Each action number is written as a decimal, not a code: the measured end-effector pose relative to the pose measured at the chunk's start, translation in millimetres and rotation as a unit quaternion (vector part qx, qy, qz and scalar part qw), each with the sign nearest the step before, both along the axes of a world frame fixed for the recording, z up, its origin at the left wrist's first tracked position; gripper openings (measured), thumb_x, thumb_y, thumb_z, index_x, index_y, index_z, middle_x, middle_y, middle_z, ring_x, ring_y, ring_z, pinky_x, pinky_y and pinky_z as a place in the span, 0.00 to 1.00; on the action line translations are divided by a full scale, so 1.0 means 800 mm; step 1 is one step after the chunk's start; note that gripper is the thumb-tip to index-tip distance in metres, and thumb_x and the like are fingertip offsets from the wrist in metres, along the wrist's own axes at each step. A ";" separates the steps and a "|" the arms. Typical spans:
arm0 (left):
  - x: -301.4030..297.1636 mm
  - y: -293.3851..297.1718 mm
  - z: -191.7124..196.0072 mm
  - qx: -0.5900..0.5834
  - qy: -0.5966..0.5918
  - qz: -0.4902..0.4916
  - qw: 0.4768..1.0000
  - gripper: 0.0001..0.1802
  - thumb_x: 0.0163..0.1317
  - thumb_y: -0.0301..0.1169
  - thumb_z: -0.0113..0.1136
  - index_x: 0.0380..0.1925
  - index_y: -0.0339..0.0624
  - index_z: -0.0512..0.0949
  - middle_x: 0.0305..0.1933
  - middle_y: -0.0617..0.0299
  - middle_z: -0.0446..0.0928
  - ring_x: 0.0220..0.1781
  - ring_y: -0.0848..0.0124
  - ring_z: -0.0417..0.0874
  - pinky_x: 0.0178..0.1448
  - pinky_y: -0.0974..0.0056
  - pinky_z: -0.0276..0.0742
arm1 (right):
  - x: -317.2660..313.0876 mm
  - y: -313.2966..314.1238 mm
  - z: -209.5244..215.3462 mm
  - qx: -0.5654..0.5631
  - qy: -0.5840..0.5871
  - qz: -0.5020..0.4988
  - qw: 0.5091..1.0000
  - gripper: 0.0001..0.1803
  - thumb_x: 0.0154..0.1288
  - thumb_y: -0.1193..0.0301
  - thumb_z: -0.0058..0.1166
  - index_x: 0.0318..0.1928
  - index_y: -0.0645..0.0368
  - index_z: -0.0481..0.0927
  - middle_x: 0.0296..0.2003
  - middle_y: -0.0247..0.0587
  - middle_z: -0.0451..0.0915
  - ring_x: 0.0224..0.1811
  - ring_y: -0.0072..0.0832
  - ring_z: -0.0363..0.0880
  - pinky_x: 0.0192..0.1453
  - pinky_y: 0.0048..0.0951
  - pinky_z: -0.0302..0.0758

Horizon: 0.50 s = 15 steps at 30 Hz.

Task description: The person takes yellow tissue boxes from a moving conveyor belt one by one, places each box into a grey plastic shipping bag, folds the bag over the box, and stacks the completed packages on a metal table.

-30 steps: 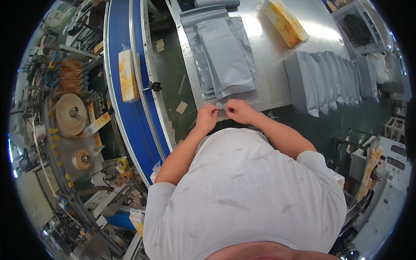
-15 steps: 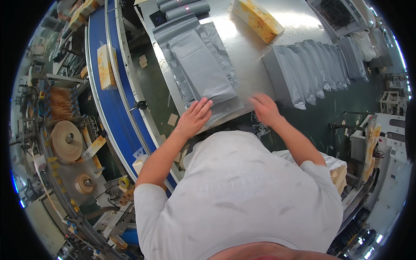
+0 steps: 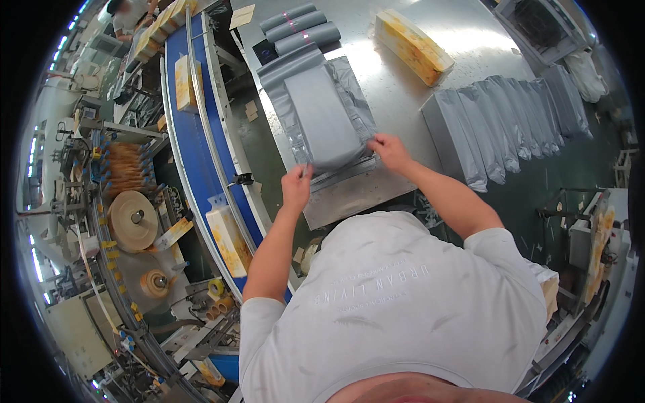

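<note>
Both-handed, left hand point(image 3: 296, 189), right hand point(image 3: 390, 151) — gripping grey pouch point(image 3: 322, 121) near edge

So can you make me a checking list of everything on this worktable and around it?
Surface: shiny metal table, mostly in use.
Job's things: stack of grey plastic bags lying flat at the table's near edge.
Clutter: row of grey bags overlapping at the right; three grey rolls at the far end; long yellow box.
Grippers: left hand pinches the stack's near left corner; right hand grips its near right corner.
Cables: nothing seen clearly.
Surroundings: blue conveyor belt on the left carrying yellow boxes; tape reels and machinery beyond it; another person far off.
</note>
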State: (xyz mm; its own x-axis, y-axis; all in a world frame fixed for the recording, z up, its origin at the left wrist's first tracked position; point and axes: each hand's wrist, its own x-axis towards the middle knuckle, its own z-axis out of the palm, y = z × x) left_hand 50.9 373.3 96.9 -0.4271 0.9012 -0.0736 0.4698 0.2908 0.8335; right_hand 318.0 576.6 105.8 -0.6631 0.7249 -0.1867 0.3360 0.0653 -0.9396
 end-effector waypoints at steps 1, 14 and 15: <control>-0.005 0.012 -0.020 -0.084 -0.061 0.103 0.989 0.09 0.67 0.28 0.68 0.36 0.35 0.78 0.41 0.57 0.83 0.37 0.61 0.83 0.42 0.55 0.80 | -0.018 0.009 0.002 -0.029 -0.027 -0.035 0.999 0.07 0.71 0.72 0.60 0.36 0.61 0.85 0.34 0.38 0.87 0.37 0.27 0.83 0.45 0.32 0.80; 0.106 0.044 0.000 0.076 -0.212 0.078 0.971 0.36 0.79 0.37 0.60 0.81 0.37 0.60 0.73 0.51 0.75 0.71 0.62 0.75 0.77 0.60 0.65 | -0.079 -0.012 -0.019 -0.075 0.014 -0.166 0.983 0.33 0.58 0.60 0.77 0.58 0.64 0.77 0.51 0.45 0.81 0.56 0.34 0.78 0.64 0.36 0.73; 0.106 0.035 0.008 0.074 -0.231 0.039 0.969 0.35 0.78 0.37 0.60 0.80 0.38 0.62 0.73 0.51 0.75 0.71 0.62 0.75 0.77 0.60 0.65 | -0.058 0.008 -0.017 -0.153 0.038 -0.141 0.977 0.34 0.57 0.60 0.77 0.58 0.64 0.77 0.51 0.45 0.80 0.56 0.34 0.78 0.65 0.36 0.73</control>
